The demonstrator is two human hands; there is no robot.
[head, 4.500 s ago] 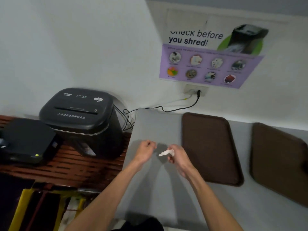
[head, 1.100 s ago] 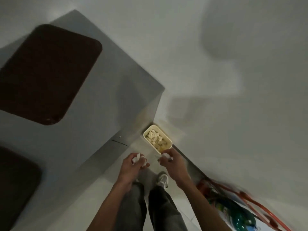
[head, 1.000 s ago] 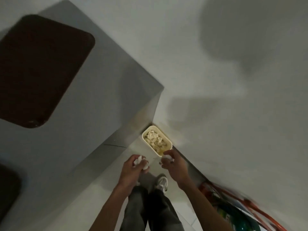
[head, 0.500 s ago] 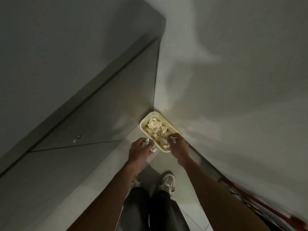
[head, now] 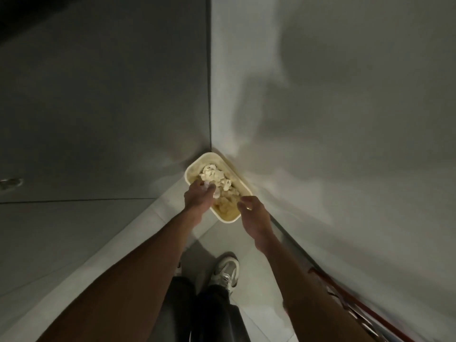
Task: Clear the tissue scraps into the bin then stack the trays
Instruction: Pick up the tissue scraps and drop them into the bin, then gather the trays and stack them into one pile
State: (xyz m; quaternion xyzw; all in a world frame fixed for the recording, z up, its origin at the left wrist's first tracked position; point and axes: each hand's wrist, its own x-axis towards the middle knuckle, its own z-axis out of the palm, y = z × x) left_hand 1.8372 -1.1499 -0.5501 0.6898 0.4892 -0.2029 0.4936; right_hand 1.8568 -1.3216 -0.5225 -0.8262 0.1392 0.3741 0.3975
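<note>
While my left hand pinches a tissue scrap above the cream bin to drop it cleanly, my right hand hovers curled and empty at its rim.

Dim light. A grey cabinet front fills the left side, with a thin seam across it and a small round fitting near the edge. It meets a pale wall at a corner. Light floor tiles run below.
</note>
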